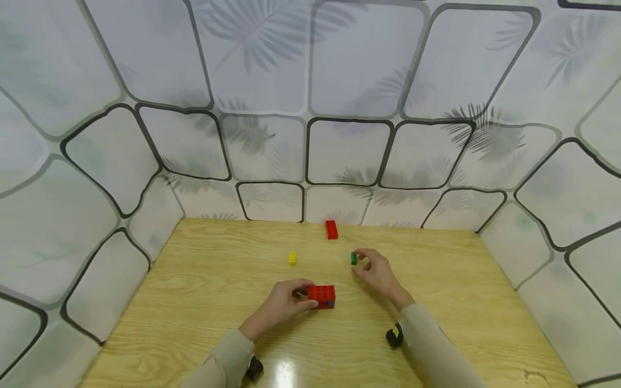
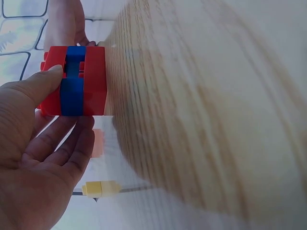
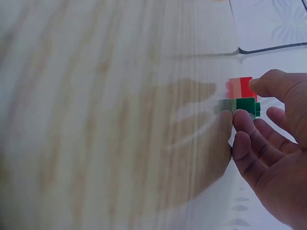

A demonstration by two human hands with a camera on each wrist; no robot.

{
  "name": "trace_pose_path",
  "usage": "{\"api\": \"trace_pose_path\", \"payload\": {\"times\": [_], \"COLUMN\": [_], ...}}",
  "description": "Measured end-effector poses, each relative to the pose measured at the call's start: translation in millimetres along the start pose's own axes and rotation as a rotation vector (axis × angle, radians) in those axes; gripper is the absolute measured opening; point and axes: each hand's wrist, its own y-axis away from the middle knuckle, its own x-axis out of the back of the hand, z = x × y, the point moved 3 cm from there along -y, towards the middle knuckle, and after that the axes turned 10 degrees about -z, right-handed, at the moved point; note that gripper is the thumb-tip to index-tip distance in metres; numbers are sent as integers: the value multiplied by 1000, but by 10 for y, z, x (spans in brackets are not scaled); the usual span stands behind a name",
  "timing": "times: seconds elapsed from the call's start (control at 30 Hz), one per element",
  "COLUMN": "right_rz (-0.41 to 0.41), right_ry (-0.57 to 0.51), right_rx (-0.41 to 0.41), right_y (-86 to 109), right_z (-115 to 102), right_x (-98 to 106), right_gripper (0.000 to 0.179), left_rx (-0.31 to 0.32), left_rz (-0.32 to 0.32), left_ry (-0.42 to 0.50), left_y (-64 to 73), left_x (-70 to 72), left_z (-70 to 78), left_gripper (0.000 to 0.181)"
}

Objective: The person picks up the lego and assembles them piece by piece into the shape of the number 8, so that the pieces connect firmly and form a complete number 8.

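My left hand (image 1: 286, 299) grips a small stack of red and blue toy building bricks (image 1: 322, 294) near the middle of the table. In the left wrist view, the thumb presses the near side of the stack, where blue bricks (image 2: 72, 98) lie between red layers. My right hand (image 1: 380, 274) reaches to a small green brick (image 1: 353, 258) standing on the table. Its thumb and fingers are parted around the right side of this brick. From the right wrist, the fingertips (image 3: 243, 117) overlap the green brick's lower edge, with the thumb held apart above it.
A small yellow brick (image 1: 292, 258) stands left of the green one. Farther back, a red brick (image 1: 332, 229) lies near the rear edge of the wooden table (image 1: 218, 258). Patterned wall covering (image 1: 349, 151) encloses the table at the back and sides.
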Motion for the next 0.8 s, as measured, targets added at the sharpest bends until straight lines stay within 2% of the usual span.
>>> {"api": "trace_pose_path", "payload": {"times": [0.5, 0.8], "right_rz": [-33, -16], "right_ry": [-1, 16], "right_rx": [-49, -45], "right_y": [-68, -131], "right_z": [32, 76], "right_x": [-9, -34], "right_gripper": [53, 48], "left_rx": [2, 9], "left_rz": [6, 2], "left_ry": [-7, -11], "left_y": [3, -14], "left_x": [-4, -5], "left_z": [5, -19], "left_gripper": [39, 39]}}
